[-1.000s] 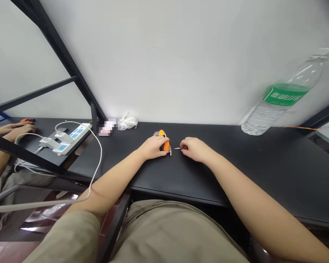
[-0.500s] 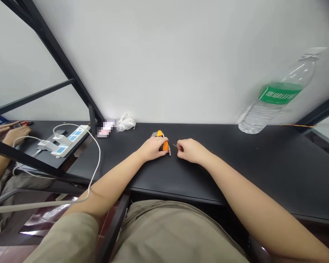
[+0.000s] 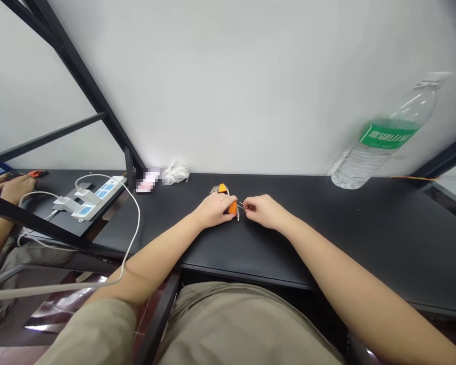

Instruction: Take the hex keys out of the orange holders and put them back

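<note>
Hex-key holder (image 3: 232,208), its moulded body showing bright orange, is lying on the near-middle part of the black worktop (image 3: 289,253), just left of the scene's centre. No brand is showing on it; the left hand (image 3: 215,209) is covering much of the body. Slim silvery keys (image 3: 238,215) are jutting from its near end, and more thin metal ends are fanning out at its far left corner. The left hand is clamped on the holder, thumb and fingers pressing around its sides. Just to the right, the right hand (image 3: 259,209) is pinching a thin metal key (image 3: 240,205), fingertips together on it; the key's end is pointing left towards the holder, and whether it is touching cannot be told.

Far right, a clear ribbed plastic bottle (image 3: 359,165) is standing near the pale, smooth wall (image 3: 251,91), wearing a green label (image 3: 390,134) whose white characters are too blurred to read. Far left, a crumpled, translucent white plastic bag (image 3: 175,173) is resting beside a pixelated pink-and-white item (image 3: 146,183). Farther left, past a black metal frame (image 3: 81,73), a white power strip (image 3: 99,198) with blue socket panels is carrying plugs, and another person's hands (image 3: 18,188) are resting near an orange-and-black object (image 3: 37,173).
</note>
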### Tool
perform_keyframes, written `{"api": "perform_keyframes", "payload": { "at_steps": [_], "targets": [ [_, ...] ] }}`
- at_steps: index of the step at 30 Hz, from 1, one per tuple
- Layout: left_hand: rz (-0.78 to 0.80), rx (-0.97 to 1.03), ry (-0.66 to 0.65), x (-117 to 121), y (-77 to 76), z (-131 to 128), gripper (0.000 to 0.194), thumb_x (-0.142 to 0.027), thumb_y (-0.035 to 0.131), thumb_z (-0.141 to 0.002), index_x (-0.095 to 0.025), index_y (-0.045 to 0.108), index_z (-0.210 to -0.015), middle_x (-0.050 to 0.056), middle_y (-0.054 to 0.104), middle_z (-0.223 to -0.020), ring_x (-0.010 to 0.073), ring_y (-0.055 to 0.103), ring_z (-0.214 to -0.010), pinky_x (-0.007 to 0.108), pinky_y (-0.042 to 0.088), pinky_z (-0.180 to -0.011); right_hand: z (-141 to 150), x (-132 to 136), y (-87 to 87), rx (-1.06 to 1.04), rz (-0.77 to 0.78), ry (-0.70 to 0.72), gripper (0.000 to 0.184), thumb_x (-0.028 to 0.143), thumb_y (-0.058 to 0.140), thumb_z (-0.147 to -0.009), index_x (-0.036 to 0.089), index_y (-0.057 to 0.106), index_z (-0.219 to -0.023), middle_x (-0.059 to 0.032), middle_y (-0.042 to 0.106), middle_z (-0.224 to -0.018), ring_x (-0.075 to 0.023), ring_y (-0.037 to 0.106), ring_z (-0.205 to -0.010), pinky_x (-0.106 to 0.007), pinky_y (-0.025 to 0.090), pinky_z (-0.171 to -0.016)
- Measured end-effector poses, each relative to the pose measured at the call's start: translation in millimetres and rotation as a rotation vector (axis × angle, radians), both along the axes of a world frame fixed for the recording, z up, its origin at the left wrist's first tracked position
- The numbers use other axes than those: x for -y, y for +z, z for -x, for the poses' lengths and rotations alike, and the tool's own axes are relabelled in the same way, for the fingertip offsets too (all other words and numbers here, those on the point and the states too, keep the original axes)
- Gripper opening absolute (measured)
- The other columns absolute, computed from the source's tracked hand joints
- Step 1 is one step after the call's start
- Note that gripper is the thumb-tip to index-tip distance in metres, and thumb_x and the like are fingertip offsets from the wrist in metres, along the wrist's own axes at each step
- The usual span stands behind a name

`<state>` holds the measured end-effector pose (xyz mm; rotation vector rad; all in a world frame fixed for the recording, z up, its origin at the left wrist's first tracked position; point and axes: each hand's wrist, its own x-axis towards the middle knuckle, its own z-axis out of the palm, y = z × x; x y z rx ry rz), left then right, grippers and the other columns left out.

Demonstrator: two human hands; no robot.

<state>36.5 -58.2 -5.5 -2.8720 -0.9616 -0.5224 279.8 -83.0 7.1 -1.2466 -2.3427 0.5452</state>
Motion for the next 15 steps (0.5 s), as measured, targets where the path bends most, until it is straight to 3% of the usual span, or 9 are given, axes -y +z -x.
{"api": "perform_keyframes", "payload": {
  "at_steps": [5, 11, 15],
  "targets": [
    [-0.045, -0.005, -0.041, 3, 2.0, 0, 0.040, -0.031, 0.063, -0.090, -0.018, 0.056, -0.128, 0.011, 0.070, -0.110, 0.0254, 0.065, -0.103, 0.040, 0.048, -0.093, 0, 2, 8.5, -0.006, -0.028, 0.025, 0.014, 0.014, 0.057, -0.083, 0.021, 0.069, -0.080, -0.0010, 0.069, -0.078, -0.0157, 0.058, -0.072, -0.027, 0.041, -0.072],
    [-0.068, -0.023, -0.059, 6, 3.1, 1, 0.034, -0.029, 0.059, -0.092, -0.019, 0.059, -0.124, 0.010, 0.072, -0.110, 0.0250, 0.067, -0.103, 0.042, 0.047, -0.095, -5, -1, 12.3, -0.073, 0.030, 0.010, 0.015, 0.019, 0.059, -0.084, 0.022, 0.074, -0.083, -0.0012, 0.071, -0.083, -0.0159, 0.060, -0.074, -0.028, 0.043, -0.073],
    [-0.083, -0.006, -0.103, 8, 3.8, 0, 0.036, -0.030, 0.060, -0.092, -0.018, 0.059, -0.126, 0.011, 0.072, -0.114, 0.0243, 0.068, -0.103, 0.041, 0.047, -0.091, -11, -8, 8.8, -0.339, 0.379, -0.008, 0.012, 0.028, 0.067, -0.082, 0.020, 0.077, -0.084, 0.0005, 0.069, -0.074, -0.0138, 0.056, -0.065, -0.027, 0.043, -0.064]
  ]
}}
